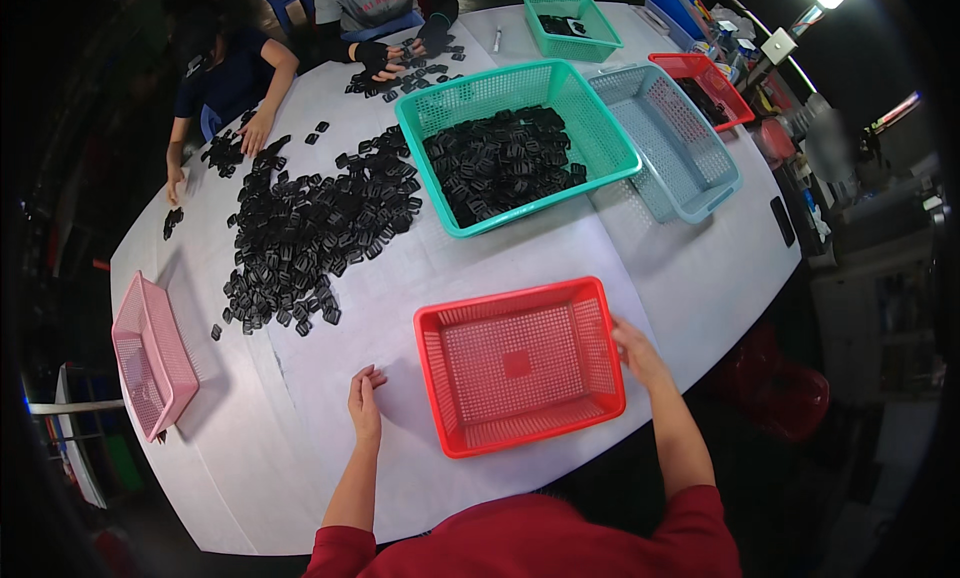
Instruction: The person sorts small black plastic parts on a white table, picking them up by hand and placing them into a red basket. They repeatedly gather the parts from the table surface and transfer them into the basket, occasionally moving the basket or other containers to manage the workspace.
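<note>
In front of me a red plastic basket [516, 363] stands on the white-covered table, with nothing in it. My right hand [635, 352] is at its right wall, fingers closed on the rim and partly hidden behind it. My left hand [365, 398] is held a little left of the basket, apart from it. Its fingers are loosely bent, and I see nothing in them. Beyond it spreads a large heap of small black plastic buckles [300, 238]. A green basket [520, 216] behind the red one holds many more such black pieces.
A grey-blue basket [690, 183] adjoins the green one; a smaller red basket [735, 98] and green basket [570, 43] stand farther back. The pink basket [160, 363] tilts at the left edge. Two people sort black pieces across the table [470, 498].
</note>
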Demonstrator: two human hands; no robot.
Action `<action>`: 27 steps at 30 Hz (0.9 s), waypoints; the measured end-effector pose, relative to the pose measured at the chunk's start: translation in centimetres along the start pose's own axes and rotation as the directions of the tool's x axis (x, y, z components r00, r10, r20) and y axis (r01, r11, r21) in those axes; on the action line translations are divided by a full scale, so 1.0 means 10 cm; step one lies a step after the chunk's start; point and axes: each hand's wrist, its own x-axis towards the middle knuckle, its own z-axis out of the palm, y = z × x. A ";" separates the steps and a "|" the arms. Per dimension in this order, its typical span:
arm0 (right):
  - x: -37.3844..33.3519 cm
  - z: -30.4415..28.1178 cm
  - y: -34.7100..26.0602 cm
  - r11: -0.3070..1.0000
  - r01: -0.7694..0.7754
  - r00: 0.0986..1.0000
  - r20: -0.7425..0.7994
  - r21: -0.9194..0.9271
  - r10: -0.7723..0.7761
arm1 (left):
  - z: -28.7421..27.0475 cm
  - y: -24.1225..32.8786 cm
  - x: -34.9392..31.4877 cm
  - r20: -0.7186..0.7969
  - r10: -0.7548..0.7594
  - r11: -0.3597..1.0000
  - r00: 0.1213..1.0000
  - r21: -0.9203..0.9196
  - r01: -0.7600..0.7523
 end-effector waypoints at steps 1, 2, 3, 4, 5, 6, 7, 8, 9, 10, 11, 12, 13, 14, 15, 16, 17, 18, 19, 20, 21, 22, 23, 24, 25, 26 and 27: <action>0.18 -0.15 -0.11 0.998 0.019 0.995 -0.097 -0.053 -0.024 | -0.01 0.02 0.02 0.006 -0.015 1.000 1.000 0.005 0.015; 0.43 -0.42 -0.20 0.944 0.157 0.937 -0.259 -0.291 -0.236 | 0.00 0.01 0.05 0.021 -0.025 1.000 0.999 0.007 0.025; 0.68 -0.71 -0.34 0.814 0.231 0.813 -0.354 -0.532 -0.462 | 0.01 -0.03 0.07 0.036 -0.038 0.999 0.999 0.006 0.038; 0.85 -0.83 -0.57 0.522 0.230 0.585 -0.312 -0.821 -0.748 | -0.03 -0.04 0.10 0.040 -0.049 0.999 0.998 0.010 0.049; 1.00 -0.83 -0.83 0.350 0.107 0.479 -0.260 -0.930 -0.838 | -0.07 -0.03 0.11 0.043 -0.069 0.998 0.997 0.012 0.069; 1.11 -0.84 -1.06 0.170 -0.046 0.372 -0.175 -0.984 -0.911 | -0.09 0.00 0.12 0.051 -0.089 0.996 0.995 0.008 0.089; 1.25 -0.94 -1.17 0.076 -0.169 0.389 -0.138 -0.983 -0.911 | -0.08 0.02 0.14 0.067 -0.110 0.994 0.992 -0.005 0.111; 1.38 -1.05 -1.24 -0.020 -0.288 0.408 -0.104 -0.957 -0.907 | -0.07 0.03 0.18 0.085 -0.119 0.992 0.989 -0.030 0.122; 1.50 -1.02 -1.32 -0.120 -0.385 0.436 -0.066 -0.915 -0.897 | -0.11 0.05 0.18 0.087 -0.130 0.990 0.988 -0.052 0.135; 1.56 -1.01 -1.38 -0.082 -0.404 0.548 -0.169 -0.911 -0.819 | -0.14 0.06 0.16 0.091 -0.141 0.986 0.986 -0.074 0.148; 1.59 -1.01 -1.44 -0.051 -0.429 0.645 -0.267 -0.902 -0.717 | -0.15 0.06 0.17 0.100 -0.148 0.983 0.984 -0.094 0.157; 1.62 -0.97 -1.48 -0.027 -0.456 0.726 -0.354 -0.890 -0.589 | -0.15 0.08 0.18 0.105 -0.157 0.980 0.982 -0.110 0.168; 1.65 -1.04 -1.45 -0.102 -0.452 0.728 -0.300 -0.886 -0.617 | -0.16 0.12 0.18 0.106 -0.164 0.977 0.981 -0.123 0.176; 1.63 -1.12 -1.40 -0.175 -0.449 0.728 -0.244 -0.876 -0.641 | -0.16 0.16 0.16 0.114 -0.173 0.976 0.978 -0.111 0.186; 1.59 -1.11 -1.37 -0.171 -0.433 0.710 -0.218 -0.885 -0.669 | -0.16 0.17 0.15 0.123 -0.185 0.975 0.975 -0.098 0.197; 1.50 -1.10 -1.33 -0.168 -0.419 0.690 -0.193 -0.892 -0.698 | -0.18 0.15 0.11 0.135 -0.196 0.974 0.971 -0.087 0.209; 1.42 -1.18 -1.28 -0.136 -0.398 0.653 -0.176 -0.907 -0.737 | -0.21 0.09 0.08 0.163 -0.197 0.975 0.967 -0.072 0.211; 1.30 -1.28 -1.21 -0.103 -0.381 0.610 -0.166 -0.919 -0.775 | -0.23 0.10 0.03 0.170 -0.214 0.972 0.962 -0.059 0.227; 1.17 -1.28 -1.14 -0.092 -0.381 0.610 -0.175 -0.920 -0.773 | -0.27 0.11 -0.07 0.166 -0.239 0.967 0.957 -0.045 0.249; 1.00 -1.28 -1.13 -0.080 -0.383 0.605 -0.184 -0.920 -0.775 | -0.29 0.11 -0.14 0.166 -0.257 0.963 0.952 -0.037 0.266; 0.83 -1.25 -1.11 -0.055 -0.399 0.597 -0.213 -0.915 -0.773 | -0.33 0.09 -0.21 0.160 -0.256 0.962 0.953 -0.058 0.268; 0.64 -1.23 -1.08 -0.034 -0.419 0.591 -0.244 -0.908 -0.769 | -0.36 0.06 -0.28 0.158 -0.260 0.958 0.953 -0.080 0.275; 0.51 -1.20 -0.99 -0.013 -0.425 0.579 -0.261 -0.905 -0.773 | -0.40 0.02 -0.37 0.150 -0.276 0.953 0.950 -0.090 0.291; 0.36 -1.15 -0.94 0.015 -0.432 0.551 -0.277 -0.902 -0.787 | -0.44 -0.01 -0.42 0.157 -0.275 0.952 0.949 -0.095 0.291; 0.20 -1.14 -0.90 0.023 -0.441 0.521 -0.276 -0.897 -0.808 | -0.46 -0.03 -0.47 0.168 -0.275 0.950 0.947 -0.102 0.295; 0.05 -1.13 -0.85 0.033 -0.448 0.490 -0.276 -0.894 -0.827 | -0.50 -0.05 -0.53 0.179 -0.276 0.948 0.944 -0.109 0.298; -0.12 -1.13 -0.84 0.043 -0.460 0.452 -0.276 -0.887 -0.848 | -0.52 -0.09 -0.56 0.198 -0.279 0.945 0.940 -0.115 0.305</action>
